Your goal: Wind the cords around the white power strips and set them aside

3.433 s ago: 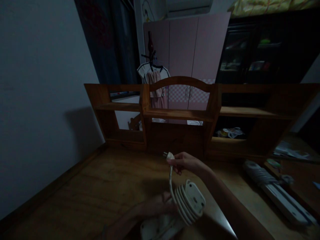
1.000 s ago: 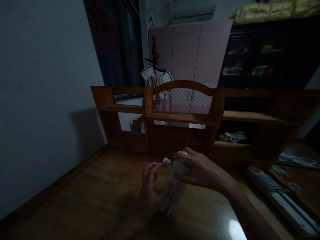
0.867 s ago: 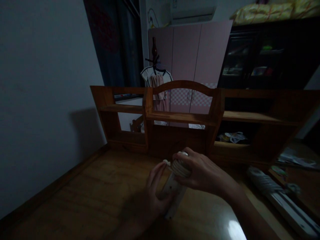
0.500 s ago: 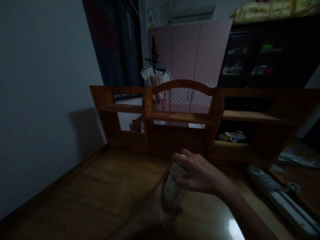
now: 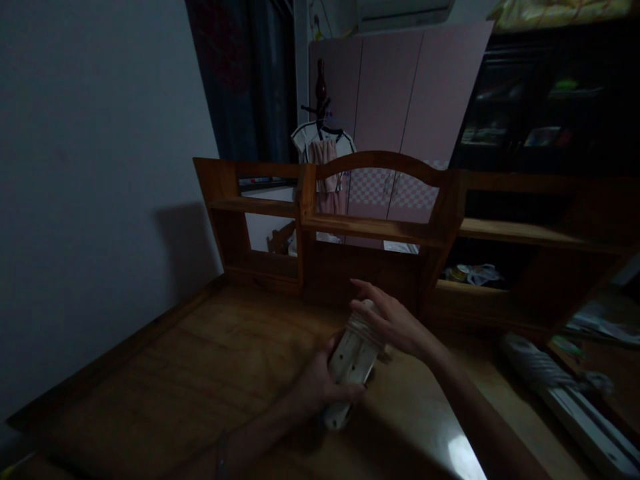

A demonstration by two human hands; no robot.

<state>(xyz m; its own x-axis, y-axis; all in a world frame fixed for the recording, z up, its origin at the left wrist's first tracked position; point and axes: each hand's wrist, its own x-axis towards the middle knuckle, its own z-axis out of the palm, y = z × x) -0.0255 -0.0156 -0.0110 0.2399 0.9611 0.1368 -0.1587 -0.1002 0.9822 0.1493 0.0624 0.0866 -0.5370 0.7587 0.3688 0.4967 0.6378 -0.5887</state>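
Note:
A white power strip (image 5: pixel 347 363) with dark holes in its face is held tilted above the wooden tabletop. Pale cord (image 5: pixel 364 328) is wound in several turns round its far end. My left hand (image 5: pixel 320 383) is closed round the strip's lower part, thumb across its face. My right hand (image 5: pixel 393 323) is closed over the wound cord at the far end, with one finger raised and stretched out to the left. The right fingertips are partly hidden behind the strip and in dim light.
The wooden tabletop (image 5: pixel 200 360) lies under my hands. A wooden shelf unit (image 5: pixel 373 230) runs along its back, with a plastic bag (image 5: pixel 484 273) in the right compartment. Another white strip (image 5: pixel 575 413) wrapped in grey cord lies at right. A wall (image 5: pixel 100 200) bounds the left.
The view has shifted a little. My right hand has loosened round the far end and raised a finger. The strip's holed face has turned more toward me.

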